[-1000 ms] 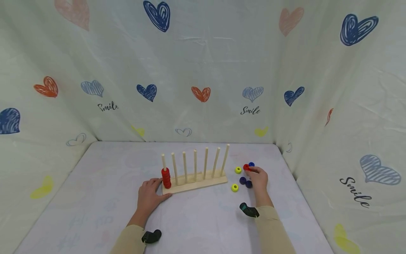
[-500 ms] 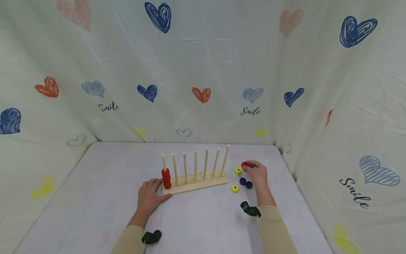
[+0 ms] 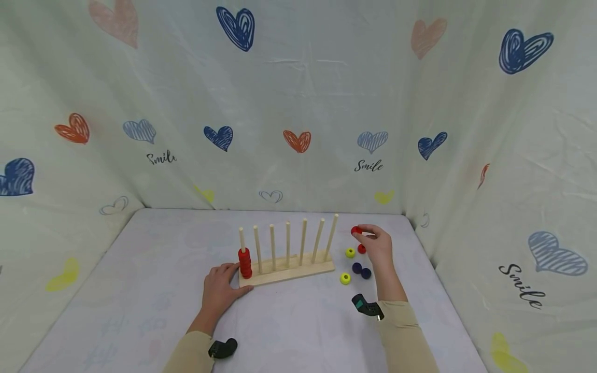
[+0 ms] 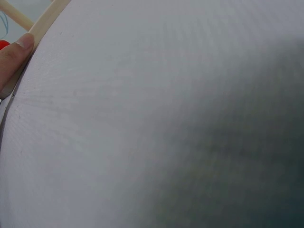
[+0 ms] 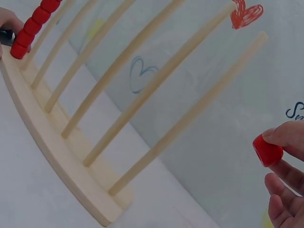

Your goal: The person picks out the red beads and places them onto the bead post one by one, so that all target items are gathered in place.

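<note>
A wooden peg rack (image 3: 289, 272) with several upright pegs stands mid-table. Its leftmost peg carries a stack of red beads (image 3: 244, 263). My left hand (image 3: 220, 285) grips the left end of the rack's base, with the thumb (image 4: 23, 42) on the front edge. To the right of the rack, my right hand (image 3: 379, 246) pinches a red bead (image 5: 267, 151) between thumb and finger, raised above the table. Below that hand lie another red bead (image 3: 361, 249), a yellow bead (image 3: 350, 253), a second yellow bead (image 3: 345, 278) and two dark blue beads (image 3: 361, 270).
The table (image 3: 140, 290) is covered in a pale cloth. A curtain (image 3: 298, 93) printed with hearts hangs behind it and along both sides. Each wrist has a dark camera mount, such as the right one (image 3: 367, 306).
My right hand has lifted a red bead and moved up and slightly left, uncovering another red bead. A blue bead near the fingers is now out of sight. My left hand has stayed put.
</note>
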`<move>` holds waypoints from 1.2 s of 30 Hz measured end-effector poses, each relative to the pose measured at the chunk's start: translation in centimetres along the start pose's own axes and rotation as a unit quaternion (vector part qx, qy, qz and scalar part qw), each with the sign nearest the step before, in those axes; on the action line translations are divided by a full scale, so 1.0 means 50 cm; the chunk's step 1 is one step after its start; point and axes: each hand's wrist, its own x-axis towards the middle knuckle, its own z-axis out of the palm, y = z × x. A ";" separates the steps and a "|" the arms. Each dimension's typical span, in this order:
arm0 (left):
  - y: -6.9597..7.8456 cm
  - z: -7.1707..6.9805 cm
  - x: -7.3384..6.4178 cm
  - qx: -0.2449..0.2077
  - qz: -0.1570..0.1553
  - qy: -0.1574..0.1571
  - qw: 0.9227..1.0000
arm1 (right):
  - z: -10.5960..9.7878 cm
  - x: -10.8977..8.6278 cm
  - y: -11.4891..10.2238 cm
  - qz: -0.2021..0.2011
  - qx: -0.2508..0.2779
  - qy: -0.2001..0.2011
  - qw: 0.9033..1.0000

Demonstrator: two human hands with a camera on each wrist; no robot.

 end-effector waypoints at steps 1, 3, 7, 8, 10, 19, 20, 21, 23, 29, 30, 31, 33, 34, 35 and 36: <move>0.000 0.000 0.000 0.000 0.000 0.000 1.000 | 0.000 -0.002 -0.004 -0.007 0.001 -0.002 1.000; 0.000 0.000 0.000 0.000 0.000 0.000 1.000 | -0.001 -0.005 -0.010 -0.019 0.002 -0.005 1.000; 0.000 0.001 0.000 0.000 0.000 0.000 1.000 | -0.001 -0.014 -0.026 -0.037 0.007 -0.011 0.999; 0.000 0.001 0.000 0.000 0.000 -0.001 1.000 | -0.002 -0.017 -0.031 -0.039 0.008 -0.012 0.999; -0.001 0.000 0.000 0.001 0.000 -0.001 1.000 | -0.003 -0.024 -0.044 -0.049 0.009 -0.014 0.999; -0.001 0.001 -0.001 0.003 -0.003 -0.001 1.000 | -0.004 -0.053 -0.094 -0.073 -0.011 -0.024 0.997; -0.001 0.001 -0.001 0.004 -0.003 -0.002 1.000 | -0.004 -0.057 -0.097 -0.078 -0.012 -0.025 0.997; -0.001 0.001 -0.001 0.004 -0.003 -0.003 1.000 | -0.004 -0.061 -0.101 -0.083 -0.012 -0.026 0.996; 0.000 0.001 -0.002 0.004 -0.005 -0.005 1.000 | -0.003 -0.069 -0.108 -0.096 -0.006 -0.030 0.995; 0.005 -0.003 -0.003 0.002 -0.009 -0.010 1.000 | 0.007 -0.088 -0.127 -0.131 -0.006 -0.044 0.990; 0.005 -0.004 -0.003 0.003 -0.010 -0.010 1.000 | 0.010 -0.090 -0.130 -0.136 -0.008 -0.045 0.990; 0.005 -0.004 -0.003 0.003 -0.010 -0.010 1.000 | 0.012 -0.092 -0.133 -0.141 -0.010 -0.047 0.989; 0.005 -0.005 -0.003 0.004 -0.010 -0.010 1.000 | 0.018 -0.096 -0.139 -0.151 -0.012 -0.050 0.987; 0.005 -0.005 -0.003 0.004 -0.010 -0.010 1.000 | 0.021 -0.098 -0.141 -0.153 -0.012 -0.052 0.987; 0.005 -0.005 -0.003 0.005 -0.009 -0.010 1.000 | 0.024 -0.100 -0.144 -0.157 -0.012 -0.053 0.986; 0.004 -0.005 -0.003 0.005 -0.008 -0.009 1.000 | 0.027 -0.101 -0.146 -0.159 -0.012 -0.053 0.986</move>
